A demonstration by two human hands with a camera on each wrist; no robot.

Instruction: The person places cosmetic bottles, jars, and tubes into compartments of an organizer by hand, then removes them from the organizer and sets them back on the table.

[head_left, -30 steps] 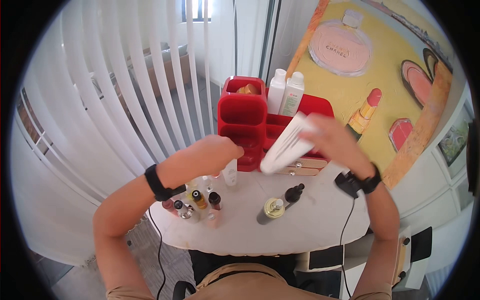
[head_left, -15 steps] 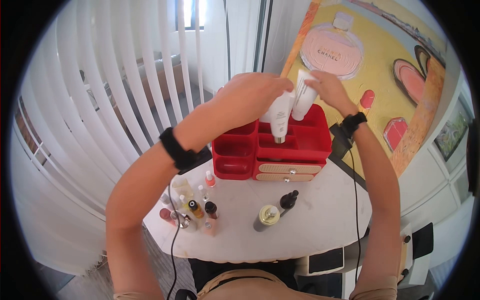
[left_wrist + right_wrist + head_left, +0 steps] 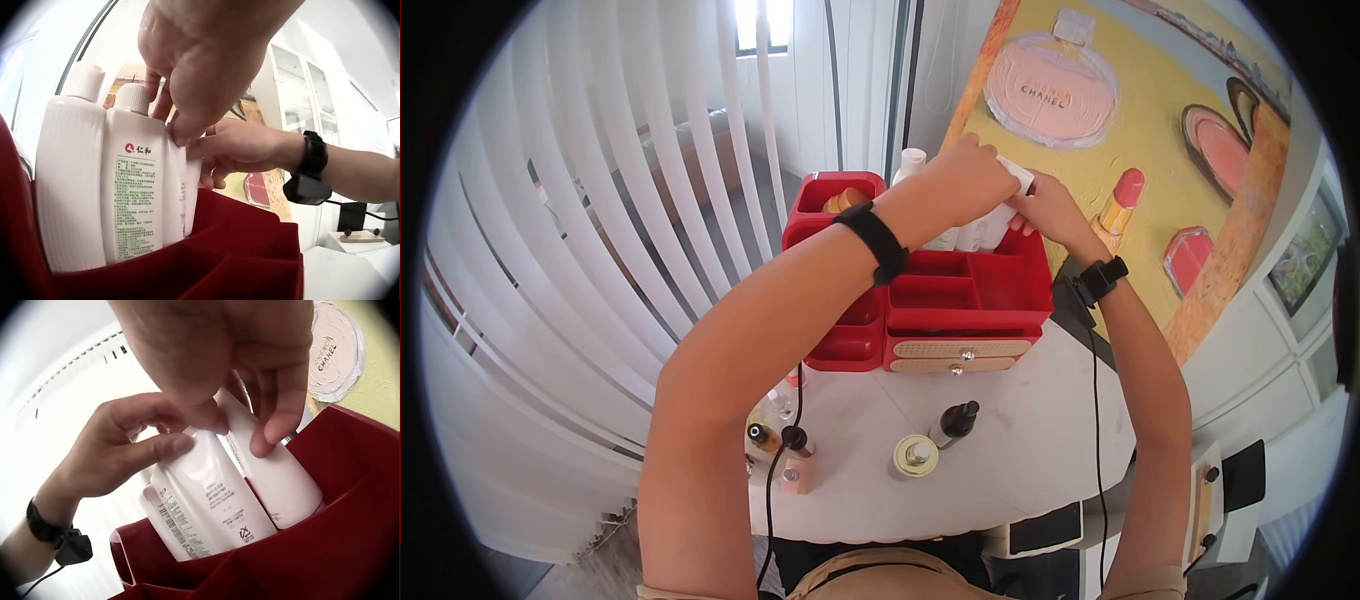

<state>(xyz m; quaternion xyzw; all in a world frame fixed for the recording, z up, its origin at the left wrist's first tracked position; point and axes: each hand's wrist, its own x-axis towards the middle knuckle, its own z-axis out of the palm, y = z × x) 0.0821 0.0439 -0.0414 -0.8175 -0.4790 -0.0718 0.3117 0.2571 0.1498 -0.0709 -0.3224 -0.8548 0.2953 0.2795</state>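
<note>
Both hands on the white tubes in the red organizer (image 3: 960, 290) w/ left hand (image 3: 965, 185) pinching one tube (image 3: 215, 487), right hand (image 3: 1050, 210) gripping its neighbor tube (image 3: 278, 478).

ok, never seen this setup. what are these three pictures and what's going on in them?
No machine here: a person works bare-handed, wearing three cameras. The head view looks down from the forehead; the other two sit on the wrists, each watching its own hand. Both hands are at the back of a red organizer on a white table. The left hand and right hand each pinch a white tube, standing them beside two white bottles. In front on the table lie small bottles, a round jar and a black dropper.
</note>
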